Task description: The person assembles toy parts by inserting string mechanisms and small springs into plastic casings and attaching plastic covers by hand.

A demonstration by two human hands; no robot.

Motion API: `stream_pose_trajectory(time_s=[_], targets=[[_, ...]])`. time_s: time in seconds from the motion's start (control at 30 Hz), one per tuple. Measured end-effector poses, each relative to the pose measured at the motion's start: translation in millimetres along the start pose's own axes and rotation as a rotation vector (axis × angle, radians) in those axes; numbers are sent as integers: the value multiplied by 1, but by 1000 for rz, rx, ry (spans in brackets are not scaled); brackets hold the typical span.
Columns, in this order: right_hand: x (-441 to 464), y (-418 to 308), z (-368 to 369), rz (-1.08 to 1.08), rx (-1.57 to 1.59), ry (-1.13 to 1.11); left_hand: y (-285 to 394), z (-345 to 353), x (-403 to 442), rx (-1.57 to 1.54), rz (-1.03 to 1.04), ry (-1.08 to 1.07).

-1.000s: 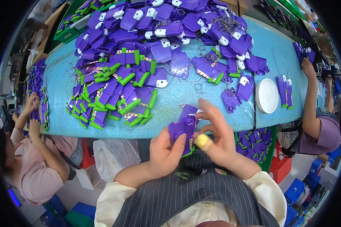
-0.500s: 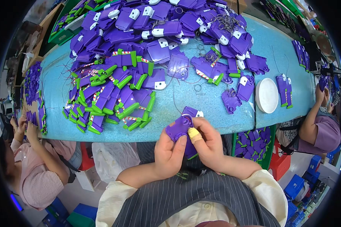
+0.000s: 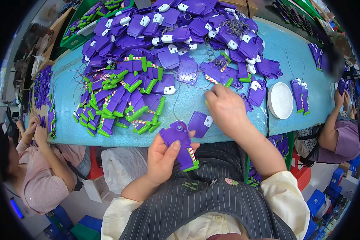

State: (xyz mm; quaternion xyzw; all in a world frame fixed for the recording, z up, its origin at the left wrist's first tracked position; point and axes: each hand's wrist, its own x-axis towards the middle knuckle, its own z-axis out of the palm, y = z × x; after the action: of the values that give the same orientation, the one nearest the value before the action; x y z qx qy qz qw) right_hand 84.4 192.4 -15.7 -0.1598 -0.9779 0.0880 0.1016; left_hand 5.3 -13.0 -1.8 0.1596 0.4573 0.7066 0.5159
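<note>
My left hand (image 3: 161, 157) grips a purple plastic wing piece (image 3: 179, 137) with a green end and a red-and-white striped edge, tilted over the table's front edge. A thin wire runs up from its top. My right hand (image 3: 227, 107) is over the table, fingers curled down; its fingertips are mostly hidden, and I cannot make out what is in them. Just left of it lies a purple plate with a white corner (image 3: 200, 124). Beyond its fingers are a clear purplish plate (image 3: 187, 72) and a striped wing piece (image 3: 217, 72) with thin wire rings.
A heap of green-tipped wing pieces (image 3: 120, 94) lies left, and purple-and-white plates (image 3: 164, 28) are piled behind. At right are a white bowl (image 3: 280, 101) and two wired pieces (image 3: 300, 96). A green crate (image 3: 288, 154) stands below the edge. People work at both sides.
My right hand has let go of the wing piece and moved up and right over the table. My left hand has shifted left and down, still holding the piece.
</note>
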Motion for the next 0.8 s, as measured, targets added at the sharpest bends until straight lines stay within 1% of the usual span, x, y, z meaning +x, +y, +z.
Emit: stream_pose_trajectory(time_s=[0.03,0.1,0.13,0.2,0.23,0.3,0.33,0.37,0.4,0.43,0.47,0.5,0.53,0.57,0.6,0.63,0.67,0.7,0.77,0.8], targets=[[0,2,-1,-1,5,6,-2,4,1,7,2,2],[-1,7,-5,-170,107,25,-4,10,10,13,105,31],[-6,8,-14,-176,112,24,-2,14,15,-28,105,41],[-26,4,-38,-84,869,3,-1,20,25,-60,88,15],[-37,-1,-37,-78,862,5,-2,23,29,-90,61,-24],[-63,-9,-31,209,1377,110,-7,32,34,-92,9,-105],[-73,-12,-32,313,1401,144,-10,39,35,13,54,-106],[-79,-10,-33,252,1079,248,-14,45,35,114,99,-108],[-86,-8,-36,219,927,252,-23,45,37,218,174,-165],[-93,-5,-40,190,771,249,-26,47,36,200,154,-197],[-97,-2,-39,129,636,348,-28,48,36,370,210,-256],[-105,1,-45,140,629,333,-29,50,37,534,277,-318],[-111,9,-55,160,515,352,-28,51,39,530,249,-363],[-117,18,-64,171,409,368,-30,53,38,373,146,-313],[-125,29,-71,278,289,460,-23,55,41,238,24,-286],[-131,43,-77,432,264,535,-13,55,43,108,-97,-250],[-132,55,-82,545,197,614,-4,52,46,70,-195,-281],[-133,69,-86,527,81,620,-3,51,47,68,-196,-283],[-129,86,-87,481,-100,442,-2,50,45,-10,-252,-261],[-129,86,-84,479,-98,441,-1,49,44,-28,-291,-270]])
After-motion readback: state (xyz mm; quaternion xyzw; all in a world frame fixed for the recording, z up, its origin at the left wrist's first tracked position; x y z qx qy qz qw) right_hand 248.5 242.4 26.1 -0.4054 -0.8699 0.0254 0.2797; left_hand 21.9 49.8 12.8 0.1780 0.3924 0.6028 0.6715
